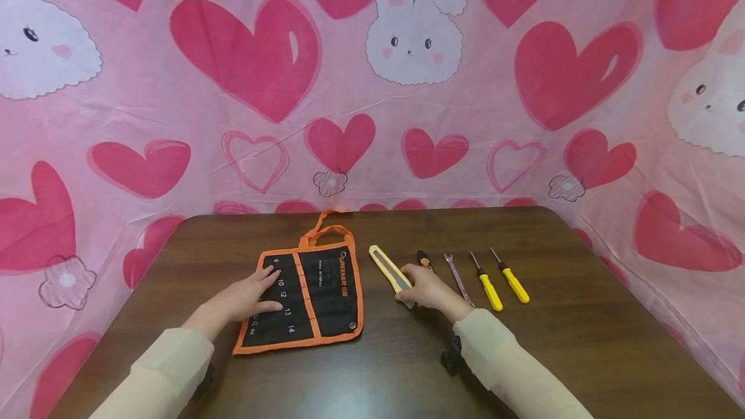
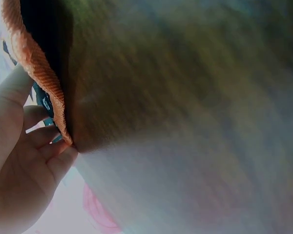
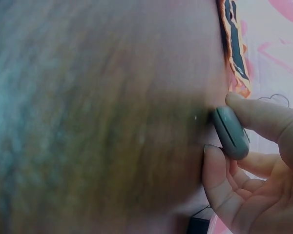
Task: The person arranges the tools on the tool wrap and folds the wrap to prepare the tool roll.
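Note:
A black tool pouch (image 1: 334, 290) with orange trim and printed numbers lies spread on the table, left of the middle. My left hand (image 1: 247, 296) rests on its left part, fingers spread; the left wrist view shows the hand (image 2: 29, 156) beside the orange edge (image 2: 44, 78). On the right, my right hand (image 1: 427, 286) pinches the near end of a yellow and grey utility knife (image 1: 385, 265) between thumb and fingers. Seen end-on in the right wrist view, the knife's grey end (image 3: 232, 134) sits between thumb and fingertips, close to the tabletop. Its blade cannot be seen.
Right of the knife lie a black-and-yellow tool (image 1: 425, 258), partly hidden by the right hand, a wrench (image 1: 456, 275), and two yellow-handled screwdrivers (image 1: 491, 291) (image 1: 515, 285). An orange strap (image 1: 323, 231) trails behind the pouch. Pink heart-patterned cloth (image 1: 361, 96) hangs behind the brown table (image 1: 326, 386).

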The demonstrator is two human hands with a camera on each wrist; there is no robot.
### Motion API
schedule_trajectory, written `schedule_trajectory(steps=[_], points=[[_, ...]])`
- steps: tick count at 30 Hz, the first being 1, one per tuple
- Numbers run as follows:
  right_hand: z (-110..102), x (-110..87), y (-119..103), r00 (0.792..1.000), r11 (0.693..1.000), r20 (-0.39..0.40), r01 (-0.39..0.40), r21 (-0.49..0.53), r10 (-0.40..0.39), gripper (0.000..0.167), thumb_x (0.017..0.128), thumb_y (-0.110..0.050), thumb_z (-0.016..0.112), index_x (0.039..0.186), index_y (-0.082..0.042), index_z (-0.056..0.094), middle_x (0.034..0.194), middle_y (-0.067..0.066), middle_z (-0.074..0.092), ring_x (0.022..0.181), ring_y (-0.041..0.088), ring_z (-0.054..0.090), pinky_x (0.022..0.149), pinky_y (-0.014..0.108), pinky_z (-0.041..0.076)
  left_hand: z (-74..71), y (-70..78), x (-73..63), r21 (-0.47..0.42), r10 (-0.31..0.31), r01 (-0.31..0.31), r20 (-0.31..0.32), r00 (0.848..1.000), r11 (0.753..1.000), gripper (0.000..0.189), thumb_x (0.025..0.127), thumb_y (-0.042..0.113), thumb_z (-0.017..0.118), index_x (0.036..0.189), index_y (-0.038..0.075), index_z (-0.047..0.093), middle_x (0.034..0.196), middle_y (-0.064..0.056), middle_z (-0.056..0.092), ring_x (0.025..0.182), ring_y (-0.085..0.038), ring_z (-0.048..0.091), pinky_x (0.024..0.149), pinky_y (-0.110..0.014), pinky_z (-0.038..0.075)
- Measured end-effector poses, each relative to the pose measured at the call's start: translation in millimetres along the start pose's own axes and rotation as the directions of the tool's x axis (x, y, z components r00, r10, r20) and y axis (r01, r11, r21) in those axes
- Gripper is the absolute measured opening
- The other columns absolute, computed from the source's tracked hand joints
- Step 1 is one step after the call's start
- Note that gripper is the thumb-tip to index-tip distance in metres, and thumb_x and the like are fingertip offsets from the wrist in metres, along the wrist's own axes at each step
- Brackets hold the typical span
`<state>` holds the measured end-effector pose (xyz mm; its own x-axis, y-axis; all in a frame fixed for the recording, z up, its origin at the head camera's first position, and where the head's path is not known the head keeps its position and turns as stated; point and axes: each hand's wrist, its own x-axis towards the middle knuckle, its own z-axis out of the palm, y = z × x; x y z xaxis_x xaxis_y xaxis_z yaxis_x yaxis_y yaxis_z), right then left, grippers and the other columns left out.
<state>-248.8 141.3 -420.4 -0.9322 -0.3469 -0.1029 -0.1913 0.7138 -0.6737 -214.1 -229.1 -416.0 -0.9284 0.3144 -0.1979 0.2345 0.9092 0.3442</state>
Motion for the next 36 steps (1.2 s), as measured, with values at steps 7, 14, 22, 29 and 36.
schedule_trajectory(steps=[7,14,22,29,36], points=[[-0.7,0.2,3.3,1.0,0.999,0.0,0.0,0.042,0.0,0.041,0.079,-0.008,0.073,0.115,0.001,0.055,0.079,0.006,0.057,0.061,0.016,0.055,0.046,0.028,0.05,0.0,-1.5,1.1,0.002,0.007,-0.007,0.001,1.0,1.0,0.084,0.079,0.051,0.065,0.139,0.0,0.037,0.144,-0.025,0.027,0.128,-0.045,0.027,0.096,-0.06,0.03],[-3.0,1.8,6.5,0.999,0.992,0.007,-0.048,0.121,0.047,0.035,0.082,-0.008,0.07,0.114,-0.002,0.058,0.081,0.006,0.057,0.063,0.017,0.055,0.049,0.03,0.05,-0.1,-1.9,1.8,0.007,0.019,-0.019,-0.008,1.0,1.0,0.083,0.079,0.05,0.065,0.139,0.0,0.038,0.143,-0.026,0.028,0.127,-0.046,0.028,0.096,-0.06,0.03],[-9.5,-1.6,6.0,1.0,0.986,0.028,-0.015,0.167,0.011,0.038,0.083,-0.013,0.07,0.117,-0.002,0.057,0.085,0.007,0.056,0.063,0.017,0.054,0.05,0.031,0.051,0.1,-1.7,3.2,0.02,0.018,-0.017,-0.007,1.0,1.0,0.082,0.079,0.05,0.065,0.138,-0.001,0.039,0.143,-0.026,0.029,0.128,-0.045,0.028,0.096,-0.059,0.03],[-12.4,-4.3,5.8,0.993,0.974,0.088,0.063,0.219,-0.084,0.041,0.083,-0.019,0.069,0.119,-0.003,0.057,0.09,0.006,0.056,0.072,0.02,0.053,0.053,0.032,0.052,-0.5,-1.3,3.2,0.026,0.024,-0.024,-0.009,1.0,0.999,0.081,0.079,0.049,0.065,0.137,-0.002,0.039,0.142,-0.026,0.029,0.128,-0.045,0.028,0.096,-0.059,0.03],[-12.4,-5.5,1.5,0.973,0.965,0.191,0.079,0.249,-0.129,0.04,0.084,-0.02,0.068,0.12,-0.004,0.058,0.089,0.007,0.055,0.071,0.02,0.054,0.053,0.034,0.053,-0.3,-1.0,2.8,0.021,0.012,-0.012,-0.005,1.0,1.0,0.082,0.079,0.05,0.065,0.138,-0.001,0.039,0.143,-0.026,0.029,0.128,-0.045,0.027,0.096,-0.06,0.03]])
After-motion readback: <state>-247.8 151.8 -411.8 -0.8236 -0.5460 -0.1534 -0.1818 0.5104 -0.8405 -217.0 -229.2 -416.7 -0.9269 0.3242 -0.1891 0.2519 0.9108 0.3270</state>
